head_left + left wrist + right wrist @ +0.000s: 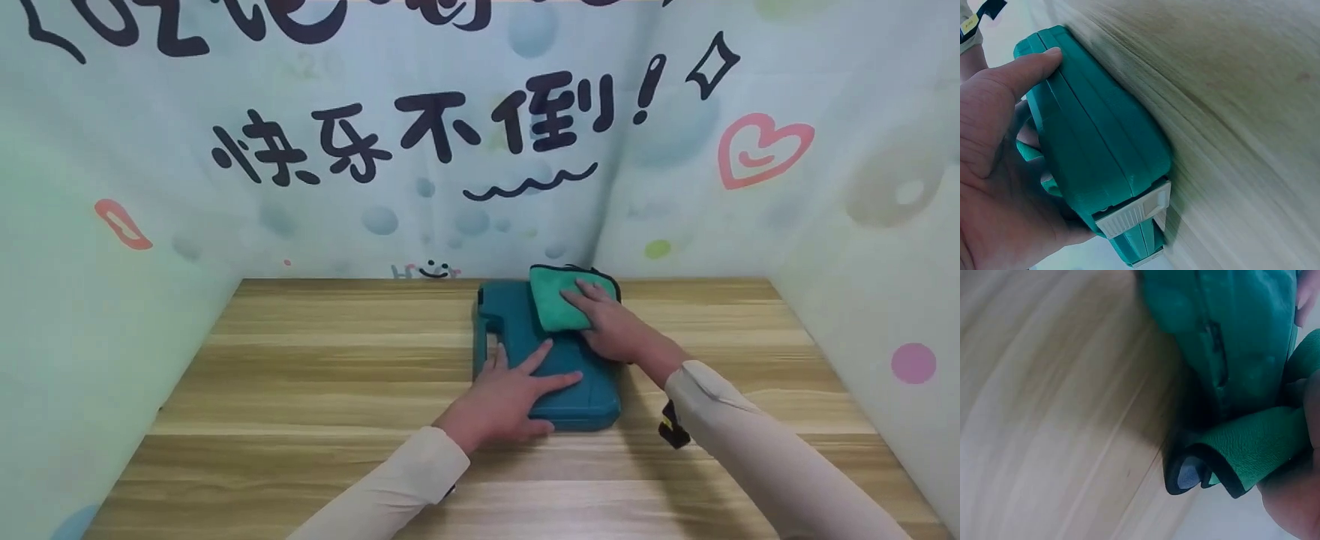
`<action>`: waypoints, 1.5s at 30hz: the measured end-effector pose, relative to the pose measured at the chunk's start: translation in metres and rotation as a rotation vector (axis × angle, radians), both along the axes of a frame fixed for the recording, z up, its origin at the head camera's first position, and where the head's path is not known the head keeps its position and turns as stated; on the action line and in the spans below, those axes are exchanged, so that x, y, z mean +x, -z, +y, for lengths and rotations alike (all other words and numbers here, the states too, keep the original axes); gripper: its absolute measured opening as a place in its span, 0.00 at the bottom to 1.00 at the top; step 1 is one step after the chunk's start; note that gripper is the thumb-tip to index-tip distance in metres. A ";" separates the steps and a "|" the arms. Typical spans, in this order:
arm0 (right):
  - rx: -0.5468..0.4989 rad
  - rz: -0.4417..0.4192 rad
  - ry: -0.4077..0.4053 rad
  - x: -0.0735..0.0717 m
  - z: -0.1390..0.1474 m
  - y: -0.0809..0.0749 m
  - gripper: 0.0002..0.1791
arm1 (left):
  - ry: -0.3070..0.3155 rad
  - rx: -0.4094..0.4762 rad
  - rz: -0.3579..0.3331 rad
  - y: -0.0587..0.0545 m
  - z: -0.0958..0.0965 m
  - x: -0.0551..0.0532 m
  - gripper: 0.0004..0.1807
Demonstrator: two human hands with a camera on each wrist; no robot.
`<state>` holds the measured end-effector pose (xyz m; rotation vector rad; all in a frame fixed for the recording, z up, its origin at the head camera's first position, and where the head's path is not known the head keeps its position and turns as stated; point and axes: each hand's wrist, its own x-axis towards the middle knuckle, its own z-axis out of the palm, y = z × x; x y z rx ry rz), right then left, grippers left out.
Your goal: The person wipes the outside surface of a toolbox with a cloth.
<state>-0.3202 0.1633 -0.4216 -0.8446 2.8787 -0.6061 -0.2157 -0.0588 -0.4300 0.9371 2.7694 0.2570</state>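
A teal hard plastic carrying case [592, 394] lies flat on the table, its handle side to the left. My left hand [506, 397] rests on its near left part with the fingers spread. In the left wrist view the thumb [1033, 70] lies along the side of the case [1092, 129], close to a grey latch [1134, 212]. With straight fingers, my right hand [615, 326] presses a green cloth [553, 300] with black edging onto the far right corner. The right wrist view has the cloth [1261, 439] folding down over the case's edge.
The wood-grain table [300, 390] extends around the case on both sides. A printed fabric backdrop [360, 217] closes off the back, with similar panels at left and right. A black strap end [673, 427] hangs below the right sleeve [757, 442].
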 end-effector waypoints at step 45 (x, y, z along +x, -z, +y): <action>0.212 -0.165 0.020 -0.021 -0.038 -0.021 0.33 | 0.033 -0.046 0.001 -0.004 -0.003 0.001 0.43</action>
